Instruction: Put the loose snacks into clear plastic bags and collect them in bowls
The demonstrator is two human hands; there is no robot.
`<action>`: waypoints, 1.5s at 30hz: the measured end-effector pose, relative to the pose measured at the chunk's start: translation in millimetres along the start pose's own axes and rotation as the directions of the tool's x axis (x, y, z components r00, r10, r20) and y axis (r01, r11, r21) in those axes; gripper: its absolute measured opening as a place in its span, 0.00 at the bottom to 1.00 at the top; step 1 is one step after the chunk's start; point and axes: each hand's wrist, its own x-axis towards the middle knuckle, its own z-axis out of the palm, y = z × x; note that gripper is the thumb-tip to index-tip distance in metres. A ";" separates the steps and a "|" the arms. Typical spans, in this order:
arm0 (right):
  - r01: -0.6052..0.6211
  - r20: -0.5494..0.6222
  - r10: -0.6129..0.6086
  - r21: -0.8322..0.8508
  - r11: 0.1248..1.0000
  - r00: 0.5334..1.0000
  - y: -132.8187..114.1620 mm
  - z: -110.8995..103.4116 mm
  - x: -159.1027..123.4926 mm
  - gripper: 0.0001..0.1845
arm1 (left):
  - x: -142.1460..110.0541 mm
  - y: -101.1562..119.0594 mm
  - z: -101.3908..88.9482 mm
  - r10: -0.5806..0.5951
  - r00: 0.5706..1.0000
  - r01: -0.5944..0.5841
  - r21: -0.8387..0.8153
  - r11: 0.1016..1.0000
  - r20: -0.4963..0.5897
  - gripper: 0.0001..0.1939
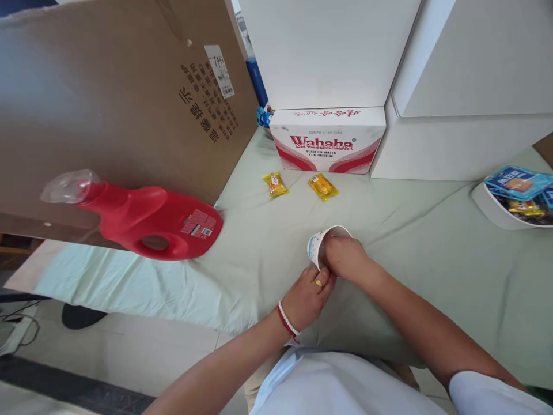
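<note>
A white paper cup (317, 246) with blue print is tilted on the cloth, its mouth towards me. My left hand (307, 293), wearing a ring and a beaded bracelet, is closed on the cup's near rim. Into the cup's mouth reaches my right hand (345, 257); its fingers are hidden inside, so whether they hold anything does not show. Beyond the cup, two small yellow-wrapped snacks lie on the cloth: a left snack packet (275, 184) and a right snack packet (323, 187).
A red jug-like bottle (173, 230) lies on its side at the left, before a large cardboard sheet (129, 104). A Wahaha box (328, 141) and white boxes (475, 63) stand behind. At the right is a white bowl (490, 210) of packaged snacks. Pale green cloth (415, 219) covers the table.
</note>
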 end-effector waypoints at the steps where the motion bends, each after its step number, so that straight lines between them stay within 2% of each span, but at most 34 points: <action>1: 0.008 0.005 -0.008 0.024 1.000 1.000 2.6 -0.8 -0.6 0.25 | -1.3 -1.4 1.1 -0.018 0.999 0.017 -0.023 1.000 -0.034 0.20; 4: 0.119 -0.046 -0.112 0.171 0.978 0.993 13.4 -4.9 -13.3 0.16 | -5.0 -5.4 0.6 -0.130 0.988 0.121 -0.103 0.987 -0.088 0.25; 6: 0.210 -0.161 -0.160 0.376 0.902 0.974 23.5 -9.6 -28.5 0.11 | -7.4 -7.1 -1.5 -0.214 0.972 0.200 -0.138 0.970 -0.097 0.24; 7: 0.234 -0.242 -0.127 0.490 0.840 0.962 30.2 -12.6 -35.9 0.12 | -8.5 -7.6 -2.8 -0.243 0.965 0.227 -0.146 0.963 -0.101 0.23; 9: 0.246 -0.407 0.067 0.665 0.705 0.911 47.6 -20.0 -43.6 0.17 | -10.6 -7.9 -5.5 -0.273 0.954 0.253 -0.154 0.955 -0.122 0.22; 11: 0.230 -0.513 0.325 0.749 0.622 0.794 69.9 -28.1 -34.7 0.23 | -11.7 -6.6 -8.3 -0.281 0.949 0.258 -0.160 0.953 -0.142 0.22; 12: 0.212 -0.537 0.425 0.766 0.606 0.729 82.0 -31.8 -23.2 0.25 | -11.7 -5.2 -9.9 -0.283 0.948 0.258 -0.168 0.951 -0.144 0.22; 13: 0.183 -0.539 0.493 0.779 0.599 0.682 94.0 -35.2 -7.8 0.26 | -11.3 -3.4 -11.5 -0.284 0.948 0.258 -0.178 0.950 -0.140 0.22; 14: 0.144 -0.522 0.532 0.790 0.596 0.666 105.2 -38.2 9.9 0.28 | -10.5 -1.2 -13.3 -0.283 0.950 0.256 -0.189 0.948 -0.134 0.22; 17: -0.006 -0.440 0.585 0.796 0.605 0.682 128.5 -45.8 54.0 0.38 | -6.6 6.1 -19.2 -0.272 0.955 0.243 -0.217 0.946 -0.116 0.21; 19: -0.015 -0.488 0.575 0.754 0.656 0.656 132.1 -48.2 55.8 0.39 | -4.1 10.2 -22.8 -0.278 0.955 0.249 -0.233 0.940 -0.105 0.21; 20: 0.026 -0.543 0.536 0.718 0.696 0.646 130.3 -47.3 45.5 0.36 | -3.1 11.7 -24.3 -0.291 0.952 0.260 -0.245 0.934 -0.100 0.20; 22: 0.180 -0.642 0.350 0.611 0.771 0.682 121.6 -38.6 5.9 0.27 | -1.0 14.1 -26.1 -0.332 0.939 0.295 -0.289 0.911 -0.087 0.19; 24: 0.354 -0.603 0.024 0.499 0.791 0.797 108.8 -19.1 -46.6 0.23 | 2.0 17.3 -26.2 -0.371 0.926 0.324 -0.356 0.877 -0.071 0.17; 25: 0.424 -0.545 -0.137 0.446 0.788 0.827 102.0 -5.7 -72.4 0.22 | 4.4 19.8 -25.5 -0.380 0.923 0.330 -0.395 0.857 -0.055 0.17; 26: 0.450 -0.492 -0.230 0.393 0.802 0.839 95.8 9.3 -95.9 0.23 | 7.3 23.3 -24.4 -0.376 0.926 0.325 -0.437 0.839 -0.033 0.18; 28: 0.419 -0.476 -0.247 0.297 0.858 0.844 88.0 40.1 -133.4 0.20 | 15.2 33.2 -21.6 -0.319 0.948 0.277 -0.516 0.810 0.008 0.20; 31: 0.302 -0.574 -0.111 0.249 0.920 0.811 94.9 72.6 -175.2 0.15 | 29.0 51.6 -17.6 -0.192 0.981 0.156 -0.571 0.806 -0.004 0.24; 33: 0.178 -0.655 0.043 0.268 0.947 0.754 114.2 76.4 -203.6 0.15 | 36.0 60.3 -16.0 -0.148 0.987 0.092 -0.559 0.824 -0.056 0.27; 34: 0.077 -0.695 0.145 0.278 0.957 0.704 128.3 72.5 -218.6 0.14 | 37.9 62.1 -15.5 -0.146 0.986 0.083 -0.545 0.834 -0.074 0.27; 36: -0.191 -0.773 0.355 0.299 0.935 0.526 166.1 54.9 -246.4 0.11 | 37.2 59.6 -14.1 -0.182 0.980 0.115 -0.515 0.850 -0.081 0.25; 37: -0.338 -0.813 0.432 0.310 0.889 0.390 189.7 41.9 -256.5 0.10 | 34.2 55.8 -13.0 -0.217 0.973 0.152 -0.497 0.854 -0.075 0.22; 38: -0.455 -0.832 0.480 0.327 0.828 0.277 215.9 26.5 -262.7 0.11 | 29.4 50.8 -11.5 -0.258 0.964 0.197 -0.478 0.856 -0.067 0.19; 39: -0.538 -0.835 0.515 0.350 0.767 0.192 244.1 9.1 -264.1 0.14 | 23.2 45.3 -9.6 -0.298 0.953 0.240 -0.457 0.857 -0.060 0.16; 40: -0.575 -0.829 0.541 0.375 0.727 0.143 273.4 -10.0 -260.3 0.16 | 15.7 39.7 -7.6 -0.336 0.940 0.280 -0.434 0.856 -0.057 0.13; 42: -0.567 -0.814 0.568 0.414 0.712 0.118 331.4 -50.2 -238.7 0.19 | -0.7 30.6 -3.7 -0.399 0.916 0.350 -0.385 0.854 -0.050 0.10; 43: -0.554 -0.795 0.590 0.432 0.712 0.138 357.9 -69.6 -222.5 0.19 | -8.7 27.6 -2.4 -0.425 0.904 0.381 -0.366 0.849 -0.044 0.10; 44: -0.547 -0.781 0.613 0.465 0.696 0.116 381.5 -87.5 -204.4 0.20 | -15.9 25.9 -1.7 -0.447 0.894 0.408 -0.351 0.843 -0.033 0.10; 45: -0.535 -0.742 0.652 0.493 0.686 0.153 401.5 -103.0 -185.8 0.21 | -21.9 25.3 -1.8 -0.466 0.885 0.434 -0.337 0.835 -0.016 0.10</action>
